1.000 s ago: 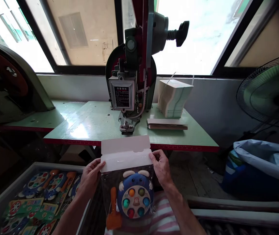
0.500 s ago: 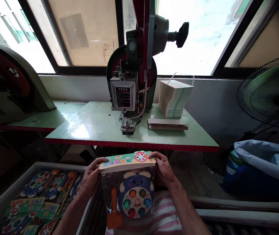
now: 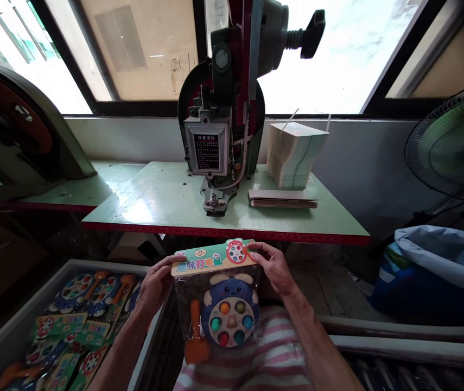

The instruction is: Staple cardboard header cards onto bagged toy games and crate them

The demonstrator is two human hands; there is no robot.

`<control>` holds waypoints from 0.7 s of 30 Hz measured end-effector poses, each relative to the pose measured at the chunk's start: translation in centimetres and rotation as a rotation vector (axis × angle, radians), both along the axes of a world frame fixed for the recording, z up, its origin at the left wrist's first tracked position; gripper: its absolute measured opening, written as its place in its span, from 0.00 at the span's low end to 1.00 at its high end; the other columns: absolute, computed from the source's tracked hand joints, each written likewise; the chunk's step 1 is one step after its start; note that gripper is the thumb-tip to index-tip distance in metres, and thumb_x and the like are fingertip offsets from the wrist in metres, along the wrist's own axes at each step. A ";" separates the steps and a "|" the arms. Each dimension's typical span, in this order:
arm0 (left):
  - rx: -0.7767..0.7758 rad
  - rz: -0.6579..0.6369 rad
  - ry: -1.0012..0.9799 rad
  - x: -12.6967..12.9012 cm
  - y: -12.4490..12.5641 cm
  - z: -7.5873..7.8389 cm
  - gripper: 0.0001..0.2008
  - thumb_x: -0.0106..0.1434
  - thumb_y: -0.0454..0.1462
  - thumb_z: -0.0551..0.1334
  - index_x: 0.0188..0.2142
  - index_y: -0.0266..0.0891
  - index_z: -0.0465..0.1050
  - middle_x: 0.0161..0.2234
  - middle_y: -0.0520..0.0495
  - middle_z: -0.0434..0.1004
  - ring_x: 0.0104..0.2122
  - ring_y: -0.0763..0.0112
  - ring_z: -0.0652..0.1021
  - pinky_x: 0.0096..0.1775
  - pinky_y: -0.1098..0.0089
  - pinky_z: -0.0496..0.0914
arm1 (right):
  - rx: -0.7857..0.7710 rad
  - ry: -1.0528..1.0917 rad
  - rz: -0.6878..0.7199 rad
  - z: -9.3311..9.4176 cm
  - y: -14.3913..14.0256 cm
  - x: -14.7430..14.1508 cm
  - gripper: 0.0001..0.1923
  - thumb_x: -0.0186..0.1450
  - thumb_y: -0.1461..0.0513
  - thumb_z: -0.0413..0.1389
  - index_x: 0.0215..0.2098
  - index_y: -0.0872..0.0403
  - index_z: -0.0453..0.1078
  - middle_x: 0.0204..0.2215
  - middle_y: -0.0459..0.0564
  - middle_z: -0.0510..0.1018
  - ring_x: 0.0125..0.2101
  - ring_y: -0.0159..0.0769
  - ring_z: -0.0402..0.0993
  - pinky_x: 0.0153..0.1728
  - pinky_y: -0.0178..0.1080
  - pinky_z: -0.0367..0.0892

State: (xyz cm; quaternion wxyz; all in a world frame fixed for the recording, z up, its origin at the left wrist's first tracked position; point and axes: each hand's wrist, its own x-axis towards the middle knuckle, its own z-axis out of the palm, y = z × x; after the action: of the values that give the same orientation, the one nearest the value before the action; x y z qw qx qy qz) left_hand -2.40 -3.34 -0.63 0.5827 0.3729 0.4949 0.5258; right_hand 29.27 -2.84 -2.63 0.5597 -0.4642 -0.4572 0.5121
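Between both hands hangs a clear toy bag topped by a printed header card (image 3: 199, 260). Through the plastic show a blue animal-shaped toy (image 3: 230, 309) with coloured buttons and an orange toy hammer (image 3: 196, 334). My left hand (image 3: 156, 282) pinches the card's left end, fingers closed. Its right end is held between the thumb and fingers of my right hand (image 3: 274, 269). Just beyond the card stands a stapling machine (image 3: 211, 146) on a green-topped table (image 3: 162, 201), its metal head low over the front edge. The bag hangs in front of striped clothing.
At left, a grey bin (image 3: 69, 266) holds several similar packaged toys (image 3: 72, 293). A stack of cards (image 3: 297, 155) and a smaller flat pile (image 3: 283, 199) lie right of the machine. A fan (image 3: 455, 146) and a lined blue container (image 3: 411, 288) stand at right.
The header card has tilted so more of its printed front faces me, and the bag sits slightly higher and to the right in view. Both hands keep their hold. The camera view has shifted a little.
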 end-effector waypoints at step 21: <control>0.163 -0.069 0.168 0.1 -0.9 -0.7 0.21 0.58 0.48 0.72 0.47 0.40 0.85 0.39 0.43 0.86 0.40 0.58 0.82 0.39 0.69 0.74 | 0.066 -0.101 -0.109 -1.6 0.1 0.2 0.16 0.60 0.51 0.68 0.42 0.50 0.83 0.46 0.53 0.85 0.45 0.47 0.81 0.44 0.44 0.76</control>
State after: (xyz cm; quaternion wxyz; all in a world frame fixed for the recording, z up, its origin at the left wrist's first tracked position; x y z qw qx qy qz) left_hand -2.29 -4.20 -1.34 0.5247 0.4783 0.4846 0.5109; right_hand 29.51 -2.71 -4.18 0.5778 -0.4949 -0.4757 0.4415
